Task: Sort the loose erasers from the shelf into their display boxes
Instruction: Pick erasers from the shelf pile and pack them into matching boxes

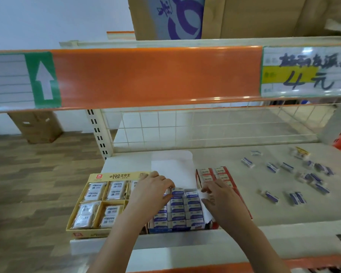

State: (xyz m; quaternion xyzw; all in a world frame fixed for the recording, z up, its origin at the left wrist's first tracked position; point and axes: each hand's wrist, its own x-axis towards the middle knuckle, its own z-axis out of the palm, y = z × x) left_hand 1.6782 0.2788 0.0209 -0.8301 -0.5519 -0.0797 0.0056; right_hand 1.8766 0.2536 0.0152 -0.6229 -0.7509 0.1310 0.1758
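Observation:
Three display boxes stand at the shelf's front left: a yellow box [98, 177] with wrapped erasers, a blue box [159, 230] with rows of blue-and-white erasers, and a red box [227, 171] behind my right hand. My left hand [154, 191] pinches a blue-and-white eraser [177, 192] at the far row of the blue box. At the blue box's right wall lies my right hand [221, 201], fingers curled; what they hold is hidden. Several loose blue-and-white erasers [287, 167] lie scattered on the shelf to the right.
The white shelf [283, 217] has a wire-grid back wall [205, 131]. An orange upper shelf rail [156, 75] with a price label hangs just above. Cardboard boxes [244, 16] sit on top. A yellow-wrapped eraser [301, 152] lies at the far right. Wooden floor lies left.

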